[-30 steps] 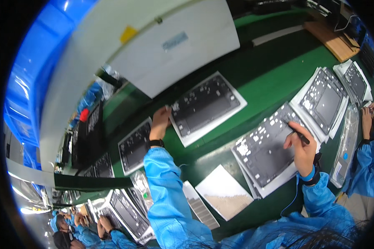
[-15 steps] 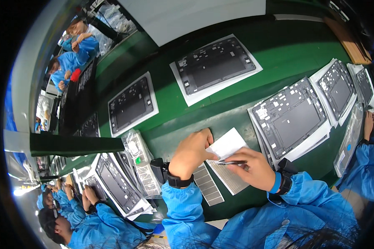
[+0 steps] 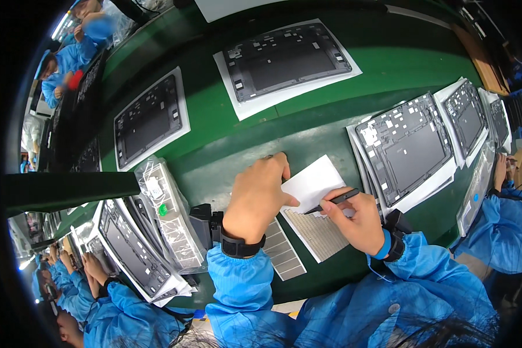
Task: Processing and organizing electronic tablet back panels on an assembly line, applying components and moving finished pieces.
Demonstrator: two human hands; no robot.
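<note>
left hand (image 3: pixel 260 200): flat, fingers pressing white sheet (image 3: pixel 314 181) | right hand (image 3: pixel 358 220): gripping black tweezers (image 3: pixel 332 202), tips at the sheet's lower edge | sheet: on green surface (image 3: pixel 226 139), left of tablet back shell (image 3: pixel 405 148)

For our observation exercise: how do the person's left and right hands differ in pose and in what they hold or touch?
The left hand lies palm-down with nothing gripped, fingertips pressing the white sheet; the right hand is curled around black tweezers, tips pointing at that sheet. The left sits further up the green table. Both wear black wristbands and blue sleeves.
</note>
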